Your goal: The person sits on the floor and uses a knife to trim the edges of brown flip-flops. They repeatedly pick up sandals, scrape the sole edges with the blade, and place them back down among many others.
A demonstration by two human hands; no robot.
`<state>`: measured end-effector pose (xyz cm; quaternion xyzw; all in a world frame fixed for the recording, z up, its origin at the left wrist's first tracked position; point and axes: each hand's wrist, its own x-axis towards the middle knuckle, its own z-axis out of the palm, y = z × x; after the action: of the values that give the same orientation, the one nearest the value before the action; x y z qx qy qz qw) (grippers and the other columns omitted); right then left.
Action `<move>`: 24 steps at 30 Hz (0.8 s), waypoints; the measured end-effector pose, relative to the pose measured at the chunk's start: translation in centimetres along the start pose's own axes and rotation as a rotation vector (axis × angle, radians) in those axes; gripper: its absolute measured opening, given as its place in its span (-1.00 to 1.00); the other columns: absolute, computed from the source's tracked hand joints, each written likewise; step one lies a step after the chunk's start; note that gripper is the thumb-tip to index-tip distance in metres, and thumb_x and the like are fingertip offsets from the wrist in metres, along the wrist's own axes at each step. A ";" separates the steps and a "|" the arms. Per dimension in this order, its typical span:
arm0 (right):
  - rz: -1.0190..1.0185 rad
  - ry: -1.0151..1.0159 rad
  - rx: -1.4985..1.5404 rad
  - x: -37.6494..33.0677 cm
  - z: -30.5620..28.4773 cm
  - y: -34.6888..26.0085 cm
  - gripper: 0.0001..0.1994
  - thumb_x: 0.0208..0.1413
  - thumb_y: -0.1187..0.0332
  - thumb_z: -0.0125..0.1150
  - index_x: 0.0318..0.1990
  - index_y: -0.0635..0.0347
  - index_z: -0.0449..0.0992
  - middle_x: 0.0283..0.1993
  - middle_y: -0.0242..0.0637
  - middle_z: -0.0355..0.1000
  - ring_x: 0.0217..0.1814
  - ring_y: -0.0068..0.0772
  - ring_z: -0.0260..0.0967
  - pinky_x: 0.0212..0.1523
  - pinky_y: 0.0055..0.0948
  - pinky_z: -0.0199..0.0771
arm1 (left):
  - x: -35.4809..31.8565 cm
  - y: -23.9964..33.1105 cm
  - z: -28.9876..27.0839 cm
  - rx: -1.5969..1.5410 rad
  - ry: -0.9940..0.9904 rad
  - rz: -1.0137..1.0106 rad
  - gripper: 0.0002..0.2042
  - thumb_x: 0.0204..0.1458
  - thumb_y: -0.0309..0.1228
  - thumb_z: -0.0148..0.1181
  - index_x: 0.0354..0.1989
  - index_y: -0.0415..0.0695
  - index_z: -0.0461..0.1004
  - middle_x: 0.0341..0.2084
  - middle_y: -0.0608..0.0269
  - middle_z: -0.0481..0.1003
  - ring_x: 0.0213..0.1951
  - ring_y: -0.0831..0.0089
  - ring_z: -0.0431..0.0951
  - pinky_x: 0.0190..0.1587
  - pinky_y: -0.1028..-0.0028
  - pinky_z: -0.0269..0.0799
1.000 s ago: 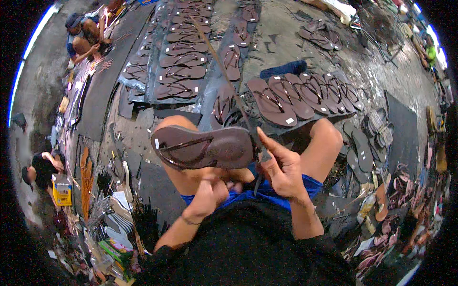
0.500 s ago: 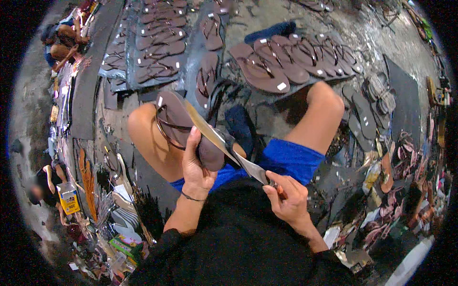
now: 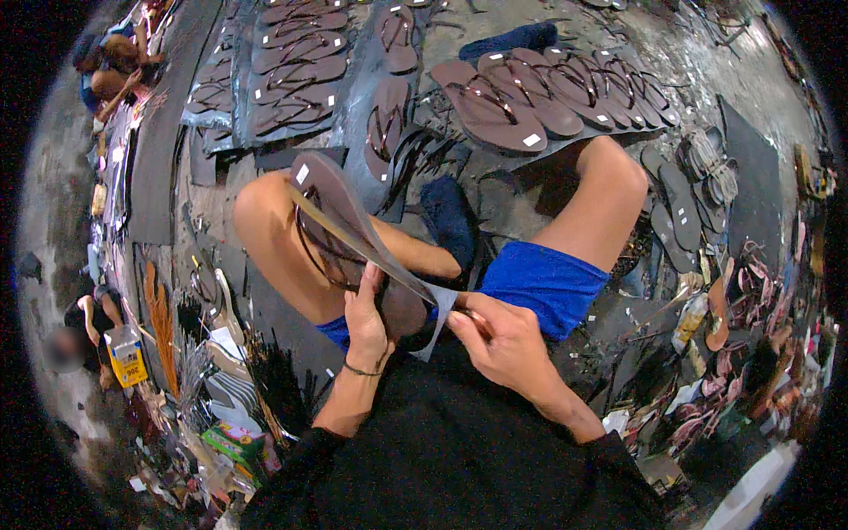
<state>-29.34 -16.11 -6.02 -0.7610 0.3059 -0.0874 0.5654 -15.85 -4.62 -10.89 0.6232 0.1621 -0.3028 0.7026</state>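
Smooth brown sandal [image 3: 340,194] held tilted above the lap, beside the left knee [image 3: 256,212].
The left hand's [image 3: 367,322] grip pinches the sandal's rounded sole, thumb on top; the right hand's [image 3: 502,334] grip pinches a long, thin, flat strip [image 3: 442,309], tan fading to grey, its material unclear, crossing the sandal. Glossy-strapped sandals [image 3: 300,66] line dark, wrinkled sheets [image 3: 358,132] on a stained grey floor [image 3: 75,194].
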 end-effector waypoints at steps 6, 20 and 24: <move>0.079 -0.078 0.357 3.9 1.5 2.3 -0.84 0.17 0.39 0.08 -0.17 0.24 0.49 -0.50 -0.27 0.44 -0.53 -0.49 0.38 -0.51 -0.47 0.37 | 1.3 0.7 -0.3 0.147 -0.295 0.072 -0.66 0.25 -0.18 -0.07 -0.04 -0.23 0.37 -0.22 0.21 0.50 -0.28 0.40 0.54 -0.21 0.42 0.49; 0.034 0.514 0.508 12.7 -8.7 3.4 -0.61 0.13 0.36 0.20 0.05 0.32 0.26 -0.33 -0.39 0.36 -0.35 -0.62 0.34 -0.39 -0.58 0.39 | 11.2 -5.5 20.4 -0.241 -0.593 -0.426 -0.85 0.07 -0.39 0.21 -0.27 -0.19 0.49 -0.36 0.22 0.53 -0.31 0.37 0.54 -0.15 0.32 0.56; 0.100 0.460 0.538 5.5 -6.3 5.9 -0.58 0.18 0.46 0.06 0.18 0.29 0.18 -0.19 -0.29 0.46 -0.35 -0.61 0.36 -0.35 -0.58 0.43 | 9.8 -0.5 18.6 -0.283 -0.532 -0.356 -0.90 0.07 -0.45 0.16 -0.30 -0.20 0.48 -0.34 0.17 0.50 -0.20 0.29 0.51 -0.10 0.09 0.59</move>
<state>-30.16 -25.30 -10.44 -0.5294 0.4282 -0.3058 0.6655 -11.40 -24.92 -14.03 0.3810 0.1198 -0.5468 0.7359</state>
